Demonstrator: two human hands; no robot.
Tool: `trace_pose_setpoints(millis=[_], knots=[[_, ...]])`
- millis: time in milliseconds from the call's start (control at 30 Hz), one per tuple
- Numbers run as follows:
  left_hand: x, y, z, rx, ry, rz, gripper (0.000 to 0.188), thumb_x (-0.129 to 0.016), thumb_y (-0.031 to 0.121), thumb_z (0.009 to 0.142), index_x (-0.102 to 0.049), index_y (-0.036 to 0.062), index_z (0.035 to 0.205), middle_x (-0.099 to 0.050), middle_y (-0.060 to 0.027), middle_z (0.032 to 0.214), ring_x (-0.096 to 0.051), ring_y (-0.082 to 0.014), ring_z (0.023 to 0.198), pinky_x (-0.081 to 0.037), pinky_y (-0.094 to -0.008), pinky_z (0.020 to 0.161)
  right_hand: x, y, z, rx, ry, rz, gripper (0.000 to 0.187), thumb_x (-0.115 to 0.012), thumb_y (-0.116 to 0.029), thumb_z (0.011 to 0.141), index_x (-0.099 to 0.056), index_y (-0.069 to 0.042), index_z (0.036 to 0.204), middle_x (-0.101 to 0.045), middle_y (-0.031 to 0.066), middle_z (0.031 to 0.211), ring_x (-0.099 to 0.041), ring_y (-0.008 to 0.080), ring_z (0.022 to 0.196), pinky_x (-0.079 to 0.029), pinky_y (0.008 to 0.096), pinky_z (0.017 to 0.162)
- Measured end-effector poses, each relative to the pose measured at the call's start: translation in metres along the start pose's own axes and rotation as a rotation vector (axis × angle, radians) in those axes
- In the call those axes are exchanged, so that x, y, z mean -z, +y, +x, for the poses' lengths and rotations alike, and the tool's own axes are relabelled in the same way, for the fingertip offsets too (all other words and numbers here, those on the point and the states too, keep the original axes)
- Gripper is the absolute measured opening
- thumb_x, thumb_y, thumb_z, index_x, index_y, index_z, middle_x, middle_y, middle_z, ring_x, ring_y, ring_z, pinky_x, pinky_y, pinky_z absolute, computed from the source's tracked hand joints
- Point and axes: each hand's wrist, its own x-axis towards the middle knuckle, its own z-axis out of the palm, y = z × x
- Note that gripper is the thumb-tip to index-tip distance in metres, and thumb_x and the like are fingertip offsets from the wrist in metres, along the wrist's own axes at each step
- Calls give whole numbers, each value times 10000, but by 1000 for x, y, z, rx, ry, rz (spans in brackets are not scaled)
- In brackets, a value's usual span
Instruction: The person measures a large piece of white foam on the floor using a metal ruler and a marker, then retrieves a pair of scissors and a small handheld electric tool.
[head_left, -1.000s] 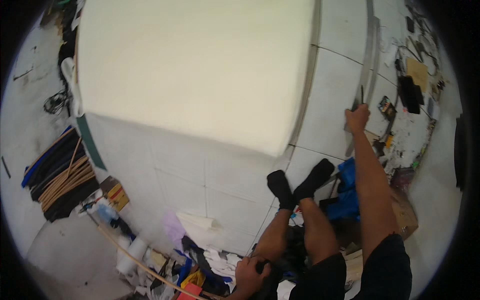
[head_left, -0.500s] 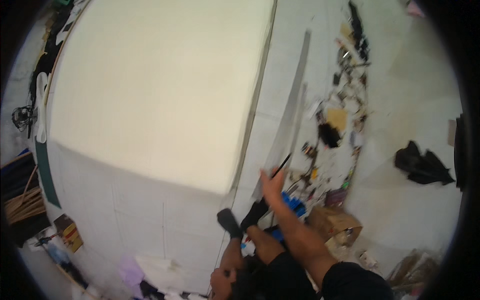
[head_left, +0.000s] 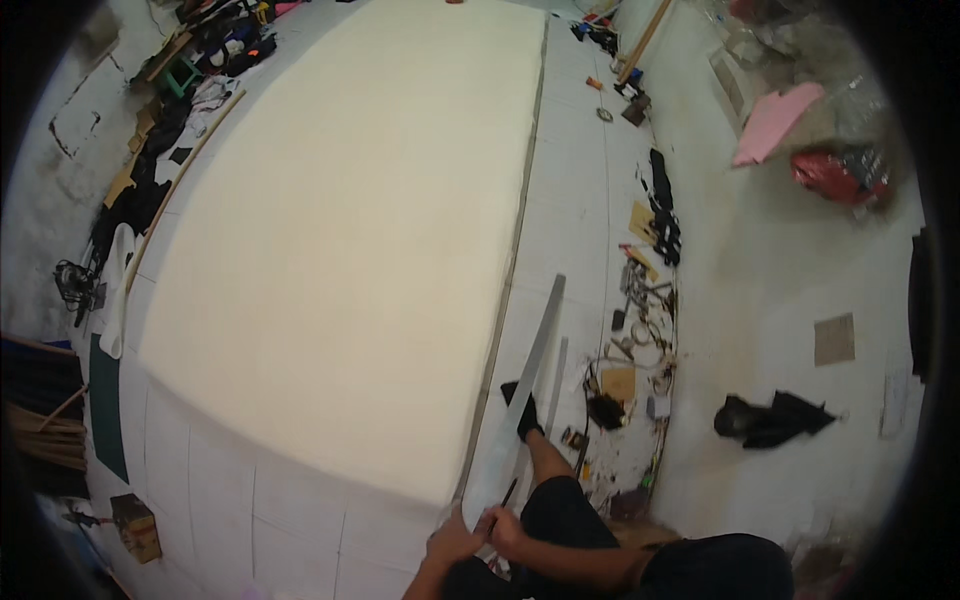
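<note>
A long flat metal straightedge (head_left: 543, 345) slants from my hands out toward the far right, crossing over my black-socked foot. My left hand (head_left: 454, 538) is closed around its near end. Close against it, my right hand (head_left: 507, 530) grips a slim black pen-like stick (head_left: 511, 491) whose tip points up; whether these fingers also touch the straightedge cannot be made out. To the left spreads a large cream-coloured stack of sheet material (head_left: 340, 250) with a straight right edge, near the straightedge.
Tools, cords and scraps (head_left: 640, 330) lie along the wall at right. A narrow grey strip (head_left: 560, 365) runs beside the straightedge. At left are a wooden pole (head_left: 185, 185), a dark green strip (head_left: 107, 410), a small fan (head_left: 75, 285) and a cardboard box (head_left: 135, 527).
My right hand, with the black stick, has drawn back toward me and met my left hand, which has come up to the straightedge's near end. The view has shifted, showing more far floor and wall.
</note>
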Motion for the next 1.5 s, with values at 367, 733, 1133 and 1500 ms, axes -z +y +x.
trace_pose_setpoints(millis=[367, 733, 1133, 1500], knots=[[20, 139, -46, 167, 370, -143, 587, -708, 498, 745, -600, 65, 1126, -667, -228, 830, -630, -436, 802, -489, -513, 700, 45, -293, 157, 450, 527, -802, 457, -704, -334, 853, -371, -51, 988, -536, 98, 858, -556, 183, 664, -479, 314, 514], [-2, 94, -118, 160, 515, -264, 438, -727, 429, 775, -623, 64, 993, -619, -150, 714, -583, -364, 663, -461, -447, 616, -54, -424, 156, 487, 424, -466, 361, -682, -240, 841, -366, -95, 939, -516, 78, 873, -550, 161, 675, -512, 311, 520], [-29, -106, 42, 59, 867, -149, 454, -834, 226, 651, -596, -2, 963, -581, -140, 790, -579, -338, 725, -480, -409, 679, -180, -394, 260, 579, -133, -657, 312, -621, -29, 831, -356, -90, 985, -491, 86, 893, -552, 193, 744, -558, 391, 690], [-52, -218, 302, -44, 998, -215, 483, -839, 282, 680, -594, -45, 938, -567, -136, 784, -542, -269, 677, -465, -372, 623, -174, -341, 510, 707, -234, -906, 408, -630, -97, 847, -327, -70, 1119, -482, 90, 900, -553, 186, 777, -539, 366, 679]])
